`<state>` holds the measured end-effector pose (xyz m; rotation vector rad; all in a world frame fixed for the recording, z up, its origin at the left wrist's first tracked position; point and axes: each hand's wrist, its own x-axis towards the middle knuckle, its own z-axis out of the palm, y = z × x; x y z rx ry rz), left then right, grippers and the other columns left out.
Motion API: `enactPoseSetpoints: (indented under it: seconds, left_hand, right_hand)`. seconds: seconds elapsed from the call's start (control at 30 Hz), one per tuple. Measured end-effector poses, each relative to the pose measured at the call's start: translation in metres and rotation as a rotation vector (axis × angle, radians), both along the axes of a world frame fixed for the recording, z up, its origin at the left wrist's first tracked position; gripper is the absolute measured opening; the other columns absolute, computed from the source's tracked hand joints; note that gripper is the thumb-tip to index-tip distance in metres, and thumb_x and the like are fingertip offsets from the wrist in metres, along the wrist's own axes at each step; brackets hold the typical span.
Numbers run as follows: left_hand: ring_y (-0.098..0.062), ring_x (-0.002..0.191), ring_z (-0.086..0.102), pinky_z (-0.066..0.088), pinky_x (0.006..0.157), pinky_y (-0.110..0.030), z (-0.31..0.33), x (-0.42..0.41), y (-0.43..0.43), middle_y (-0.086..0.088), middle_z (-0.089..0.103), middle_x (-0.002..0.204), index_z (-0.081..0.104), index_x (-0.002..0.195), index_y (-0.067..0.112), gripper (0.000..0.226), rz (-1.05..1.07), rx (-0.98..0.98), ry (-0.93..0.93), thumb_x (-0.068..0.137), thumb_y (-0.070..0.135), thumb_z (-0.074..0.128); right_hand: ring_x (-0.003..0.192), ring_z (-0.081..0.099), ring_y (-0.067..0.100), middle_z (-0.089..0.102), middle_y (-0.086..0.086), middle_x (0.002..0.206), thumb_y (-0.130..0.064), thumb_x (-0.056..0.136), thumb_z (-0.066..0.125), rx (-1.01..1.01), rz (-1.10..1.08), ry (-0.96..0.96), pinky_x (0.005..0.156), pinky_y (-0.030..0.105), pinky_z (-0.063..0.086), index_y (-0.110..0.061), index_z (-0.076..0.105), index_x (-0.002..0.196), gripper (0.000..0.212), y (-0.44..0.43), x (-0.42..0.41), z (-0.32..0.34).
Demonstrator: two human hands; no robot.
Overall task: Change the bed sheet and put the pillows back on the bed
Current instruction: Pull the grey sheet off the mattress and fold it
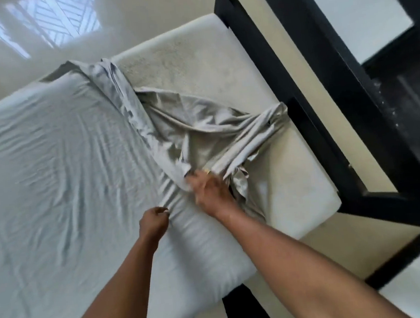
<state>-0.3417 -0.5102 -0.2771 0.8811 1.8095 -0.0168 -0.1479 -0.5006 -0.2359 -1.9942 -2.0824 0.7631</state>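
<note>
This is a bedroom in a home. A thick mattress (pixel 305 175) fills most of the view, lying on a black bed frame (pixel 311 128) whose dark bars run along its right edge and past its near right corner. A pale grey bed sheet (pixel 49 153) covers the left part of the mattress and is bunched up toward the right, leaving that end bare and cream-coloured. Beyond the far edge of the mattress lies a glossy pale floor (pixel 138 17), and in it shines the bright reflection of a window (pixel 47 23) with slanted bars. More of the same pale floor shows between the black bars at the right.
</note>
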Motion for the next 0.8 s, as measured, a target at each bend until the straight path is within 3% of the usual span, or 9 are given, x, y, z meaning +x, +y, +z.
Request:
enactPoseSetpoints:
  seconds: [0.07,0.13,0.2,0.27,0.33,0.4,0.57,0.7,0.8]
  left_hand:
    - [-0.034,0.103,0.068,0.056,0.090,-0.041,-0.001,0.000,-0.006,-0.013,0.074,0.107,0.075,0.113,0.014,0.027,-0.062,0.010,-0.002,0.094,0.027,0.062]
    - [-0.029,0.102,0.068,0.057,0.091,-0.042,0.000,0.002,-0.013,-0.009,0.073,0.105,0.074,0.113,0.015,0.026,-0.128,0.042,-0.019,0.095,0.026,0.060]
    - [-0.026,0.101,0.068,0.058,0.091,-0.044,0.000,0.000,-0.021,-0.007,0.073,0.105,0.074,0.113,0.017,0.025,-0.136,0.057,-0.066,0.095,0.027,0.060]
    - [-0.025,0.099,0.069,0.059,0.090,-0.046,0.001,-0.003,-0.032,-0.007,0.073,0.106,0.073,0.110,0.020,0.022,-0.110,0.046,-0.111,0.097,0.032,0.060]
    - [-0.026,0.097,0.071,0.059,0.090,-0.048,0.007,-0.010,-0.044,-0.006,0.074,0.103,0.071,0.108,0.020,0.025,-0.015,0.017,-0.177,0.099,0.041,0.060]
    - [-0.027,0.098,0.072,0.059,0.088,-0.048,0.016,-0.019,-0.050,-0.007,0.075,0.105,0.070,0.114,0.017,0.042,0.171,-0.045,-0.288,0.097,0.054,0.059]
    - [-0.027,0.107,0.070,0.057,0.094,-0.049,0.036,-0.041,-0.052,-0.007,0.072,0.115,0.065,0.123,0.022,0.076,0.335,-0.182,-0.494,0.079,0.083,0.054]
    - [-0.027,0.098,0.074,0.061,0.082,-0.043,0.038,-0.042,-0.059,-0.010,0.076,0.107,0.071,0.115,0.018,0.065,0.307,-0.206,-0.481,0.082,0.074,0.063]
    - [-0.026,0.083,0.074,0.056,0.071,-0.037,0.024,-0.029,-0.069,-0.015,0.077,0.097,0.072,0.107,0.009,0.026,0.334,-0.164,-0.432,0.093,0.031,0.072]
  right_hand:
    - [0.119,0.058,0.036,0.058,0.015,0.132,-0.032,0.087,0.066,0.009,-0.287,-0.100,0.097,0.043,0.050,-0.015,0.053,0.141,0.058,-0.006,0.026,-0.009]
    - [0.144,0.037,0.036,0.035,0.020,0.158,-0.057,0.077,0.078,-0.217,-0.607,-0.176,0.115,0.047,0.036,-0.006,0.024,0.159,0.110,-0.022,0.054,-0.022]
    - [0.147,0.036,0.037,0.030,0.021,0.162,-0.069,0.068,0.081,-0.431,-0.823,-0.108,0.117,0.049,0.034,-0.002,0.002,0.161,0.140,-0.042,0.069,-0.036]
    - [0.138,0.049,0.035,0.045,0.020,0.155,-0.058,0.077,0.079,-0.507,-0.839,-0.011,0.109,0.043,0.042,-0.004,0.007,0.161,0.122,-0.057,0.066,-0.042]
    - [0.127,0.059,0.033,0.063,0.013,0.140,-0.032,0.092,0.065,-0.477,-0.749,0.069,0.100,0.036,0.045,-0.017,0.039,0.152,0.067,-0.063,0.040,-0.037]
    - [0.123,0.062,0.034,0.067,0.011,0.133,-0.021,0.097,0.055,-0.468,-0.575,0.110,0.096,0.034,0.047,-0.022,0.059,0.137,0.040,-0.063,0.001,-0.026]
    - [0.103,0.065,0.016,0.074,0.005,0.116,-0.009,0.093,0.057,-0.652,0.015,0.359,0.078,0.021,0.041,-0.021,0.075,0.113,0.030,-0.080,-0.082,0.020]
    - [0.107,0.065,0.010,0.074,0.001,0.120,-0.009,0.089,0.058,-0.549,-0.120,0.422,0.091,0.018,0.052,-0.024,0.073,0.122,0.040,-0.067,-0.076,0.029]
    - [0.105,0.070,0.021,0.075,0.003,0.114,-0.018,0.091,0.065,-0.464,-0.319,0.263,0.093,0.030,0.055,-0.022,0.071,0.120,0.030,-0.034,-0.046,0.024]
